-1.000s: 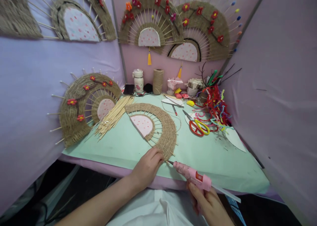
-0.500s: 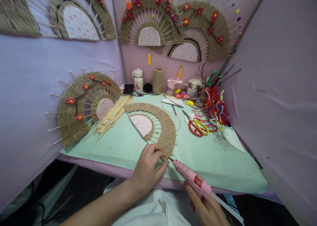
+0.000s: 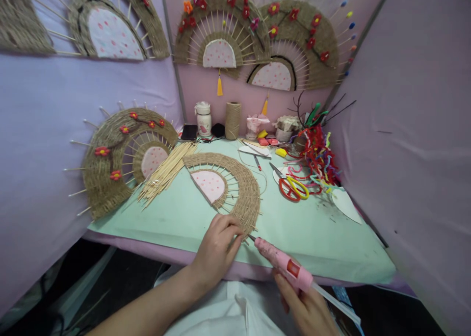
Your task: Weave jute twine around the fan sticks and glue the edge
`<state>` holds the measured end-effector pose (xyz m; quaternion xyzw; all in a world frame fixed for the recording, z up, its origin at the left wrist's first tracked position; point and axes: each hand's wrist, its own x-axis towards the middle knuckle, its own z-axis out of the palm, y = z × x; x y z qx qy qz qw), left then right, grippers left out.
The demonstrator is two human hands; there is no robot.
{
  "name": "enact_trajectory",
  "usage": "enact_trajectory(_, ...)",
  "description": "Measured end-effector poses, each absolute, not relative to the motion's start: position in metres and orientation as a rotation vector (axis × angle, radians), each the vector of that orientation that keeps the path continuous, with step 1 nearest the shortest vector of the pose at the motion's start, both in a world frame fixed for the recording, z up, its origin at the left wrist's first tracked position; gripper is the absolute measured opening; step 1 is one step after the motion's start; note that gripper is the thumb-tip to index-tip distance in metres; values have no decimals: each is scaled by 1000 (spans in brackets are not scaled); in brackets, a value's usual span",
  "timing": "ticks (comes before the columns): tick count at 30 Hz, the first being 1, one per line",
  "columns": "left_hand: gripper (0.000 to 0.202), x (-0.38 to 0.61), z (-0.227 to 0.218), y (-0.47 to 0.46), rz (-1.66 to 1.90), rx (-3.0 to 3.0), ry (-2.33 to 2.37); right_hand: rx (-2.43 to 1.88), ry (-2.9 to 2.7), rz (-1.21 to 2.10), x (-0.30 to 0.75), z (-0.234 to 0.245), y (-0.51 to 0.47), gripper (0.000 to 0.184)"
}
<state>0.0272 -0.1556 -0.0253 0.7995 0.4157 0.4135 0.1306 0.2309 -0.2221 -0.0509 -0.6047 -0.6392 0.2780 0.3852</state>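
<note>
A half-round fan of brown woven string (image 3: 246,194) lies flat on the counter (image 3: 324,238), which has a light green sheet on it. The fan has a pink paper middle with small dots, and thin wooden sticks run out from the middle like sun rays, with a wide band of string woven across them. Its near corner is close to the front edge of the counter. The left hand (image 3: 217,247) is at that corner, and its fingers (image 3: 231,228) are pinched together on the string edge. The right hand (image 3: 305,306) has its fingers wrapped tight around the pink glue gun (image 3: 283,265). The gun's thin metal tip points at the same corner, just beside the left fingertips. A bundle of bare wooden sticks (image 3: 165,171) lies to the left of the fan, and red and yellow scissors (image 3: 292,188) lie to its right.
</note>
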Motion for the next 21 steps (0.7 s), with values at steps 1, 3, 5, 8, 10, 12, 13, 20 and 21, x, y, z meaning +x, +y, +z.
enact_trajectory(1, 11, 24, -25, -157, 1179, 2317, 1215, -1536, -1655, 731, 230, -49, -222, 38)
enact_trajectory(3, 12, 19, -26, -159, 1141, 2300, 1238, -1525, -1680, 758, 229, -47, -222, 35)
enact_trajectory(5, 12, 13, -27, -160, 1132, 2289, 1274, -1532, -1660, 762, 228, -48, -223, 33)
enact_trajectory(8, 11, 6, -23, -157, 1146, 2293, 1357, -1574, -1611, 799, 232, -55, -225, 34)
enact_trajectory(10, 11, -1, -14, -156, 1109, 2305, 1406, -1621, -1599, 861, 236, -59, -226, 41)
enact_trajectory(12, 13, -11, 0, -159, 968, 2338, 1429, -1670, -1576, 907, 240, -61, -227, 47)
enact_trajectory(13, 13, -18, 9, -161, 861, 2370, 1437, -1691, -1549, 917, 241, -60, -228, 48)
enact_trajectory(20, 23, -89, 21, -194, -22, 2433, 1733, -1638, -1391, 960, 241, -48, -222, 42)
enact_trajectory(21, 23, -97, 16, -198, -106, 2398, 1802, -1636, -1384, 960, 241, -48, -222, 42)
